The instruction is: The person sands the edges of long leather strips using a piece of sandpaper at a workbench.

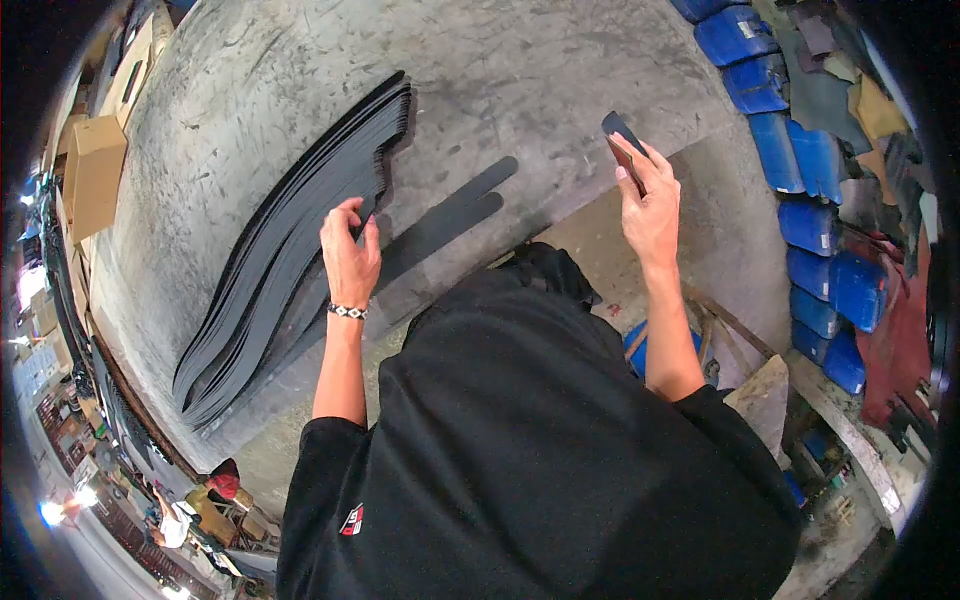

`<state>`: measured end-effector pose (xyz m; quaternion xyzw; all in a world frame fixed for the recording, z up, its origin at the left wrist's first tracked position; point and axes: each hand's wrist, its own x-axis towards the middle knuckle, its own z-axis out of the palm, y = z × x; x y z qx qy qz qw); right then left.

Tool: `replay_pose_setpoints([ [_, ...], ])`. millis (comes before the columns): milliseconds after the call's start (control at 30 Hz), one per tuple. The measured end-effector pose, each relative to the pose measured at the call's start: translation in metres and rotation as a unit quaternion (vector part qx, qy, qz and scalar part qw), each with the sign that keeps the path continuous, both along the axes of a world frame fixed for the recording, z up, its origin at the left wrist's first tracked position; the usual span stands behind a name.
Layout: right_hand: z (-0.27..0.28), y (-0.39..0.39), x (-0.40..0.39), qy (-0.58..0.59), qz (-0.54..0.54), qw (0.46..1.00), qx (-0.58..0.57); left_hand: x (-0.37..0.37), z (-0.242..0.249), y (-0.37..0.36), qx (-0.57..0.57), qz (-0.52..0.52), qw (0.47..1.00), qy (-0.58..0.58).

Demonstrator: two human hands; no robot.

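My right hand (652, 210) is closed around a dark leather strap (622, 130) with a rounded tip and a brown side, raised near the table's front edge. My left hand (350, 255), wearing a beaded bracelet (347, 312), is at the right side of a large fanned stack of black straps (290, 215). Its fingers are curled, with the thumb apart and dark material showing between them. Two black straps with rounded ends (455, 205) lie side by side on the grey table, running down-left behind my left hand.
The scuffed grey table (540, 70) curves across the view. Along the right stand several blue plastic containers (815, 230), with leather scraps (890, 300) beyond them. A cardboard box (95, 175) sits at the left. A person (172, 525) is far off at lower left.
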<state>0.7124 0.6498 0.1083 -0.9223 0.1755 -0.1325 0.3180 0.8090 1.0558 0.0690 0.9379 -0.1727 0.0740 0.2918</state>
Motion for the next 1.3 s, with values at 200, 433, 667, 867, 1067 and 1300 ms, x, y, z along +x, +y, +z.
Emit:
replay_pose_setpoints([
  [200, 0.021, 0.019, 0.008, -0.029, 0.033, 0.999, -0.014, -0.016, 0.058, -0.011, -0.152, 0.015, 0.988, 0.033],
  [433, 0.065, 0.068, 0.024, -0.122, 0.105, 0.987, -0.012, -0.026, 0.135, -0.030, -0.136, -0.056, 0.984, -0.100],
  [667, 0.097, 0.084, 0.039, -0.187, 0.155, 0.970, -0.026, -0.037, 0.170, -0.029, -0.123, -0.061, 0.975, -0.176],
  [867, 0.100, 0.090, 0.043, -0.201, 0.169, 0.965, -0.030, -0.043, 0.182, -0.026, -0.137, -0.063, 0.968, -0.203],
  [1067, 0.100, 0.104, 0.044, -0.187, 0.172, 0.967, -0.013, -0.046, 0.188, -0.019, -0.284, -0.056, 0.956, -0.038],
  [1300, 0.106, 0.110, 0.046, -0.193, 0.173, 0.966, 0.017, -0.044, 0.192, -0.006, -0.522, -0.035, 0.816, 0.244],
])
